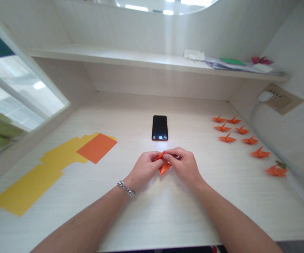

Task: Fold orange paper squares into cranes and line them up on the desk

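Between my two hands is a small folded piece of orange origami paper (165,168), its lower point sticking out below my fingers. My left hand (148,165) pinches it from the left side. My right hand (185,163) grips its upper right part, with thumb and fingers meeting my left fingertips. My fingers cover much of the folds. At the right of the desk stand several finished orange paper cranes (227,138) in two loose rows. On the left, a flat orange paper sheet (97,147) lies over spread yellow paper sheets (33,182).
A black phone (160,128) lies flat beyond my hands. Above the desk (130,119) runs a shelf (130,58) holding papers (236,66). A plug (265,96) sits in the socket plate (286,100) on the right wall, and its cable (266,143) passes behind the cranes.
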